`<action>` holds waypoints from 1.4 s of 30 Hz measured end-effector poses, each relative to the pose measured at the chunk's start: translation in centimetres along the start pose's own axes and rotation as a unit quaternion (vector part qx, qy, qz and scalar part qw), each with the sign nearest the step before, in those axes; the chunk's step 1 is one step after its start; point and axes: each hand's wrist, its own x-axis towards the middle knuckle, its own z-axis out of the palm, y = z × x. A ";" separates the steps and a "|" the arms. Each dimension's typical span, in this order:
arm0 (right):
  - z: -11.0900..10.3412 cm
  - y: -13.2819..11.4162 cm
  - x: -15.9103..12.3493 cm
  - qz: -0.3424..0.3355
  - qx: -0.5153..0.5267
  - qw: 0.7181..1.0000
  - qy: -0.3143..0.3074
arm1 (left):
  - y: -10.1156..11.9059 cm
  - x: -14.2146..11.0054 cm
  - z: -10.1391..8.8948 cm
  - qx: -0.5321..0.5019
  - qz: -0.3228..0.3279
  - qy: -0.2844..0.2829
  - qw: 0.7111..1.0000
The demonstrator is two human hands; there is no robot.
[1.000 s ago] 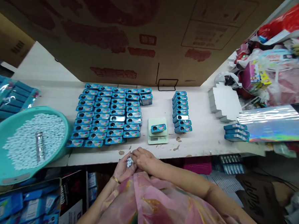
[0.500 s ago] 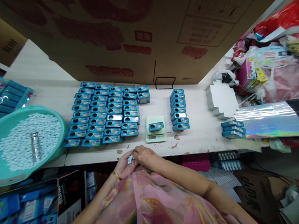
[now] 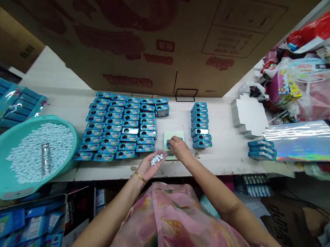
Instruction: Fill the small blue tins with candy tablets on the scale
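Note:
In my cupped left hand (image 3: 150, 165), palm up, lies a small heap of pale blue-white mints (image 3: 157, 159). It hovers just in front of a pale green kitchen scale (image 3: 166, 136). My right hand (image 3: 177, 146) is over the scale, its fingertips pinched together at the left end of a small blue tin (image 3: 168, 143) that rests there. What the fingertips hold, if anything, is hidden, and the hand covers most of the tin.
Rows of blue tins (image 3: 113, 122) stand left of the scale, and a shorter column of tins (image 3: 200, 121) stands right. A green basin (image 3: 73, 133) of mints holds a metal scoop (image 3: 45, 159). A large cardboard box (image 3: 145, 71) blocks the back; white card (image 3: 251, 113) lies right.
My hands have come apart from near my lap. The left has moved forward and right with the mints; the right has reached forward onto the tin on the scale.

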 end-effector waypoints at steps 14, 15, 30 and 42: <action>2.9 -6.7 -5.3 -0.173 -0.013 0.984 -0.032 | -0.9 -2.2 -2.7 -0.047 -0.087 -0.008 0.995; 3.3 -6.9 -5.3 -0.170 -0.017 0.984 -0.043 | -1.0 -2.3 -3.0 -0.039 -0.092 -0.002 0.995; 3.7 -6.4 -5.8 -0.166 -0.001 0.984 -0.056 | -1.2 -2.5 -3.8 0.019 -0.104 -0.016 0.994; 1.2 -0.4 -1.4 -0.048 0.038 0.996 0.073 | -0.7 -2.0 -3.1 -0.003 -0.090 -0.014 0.996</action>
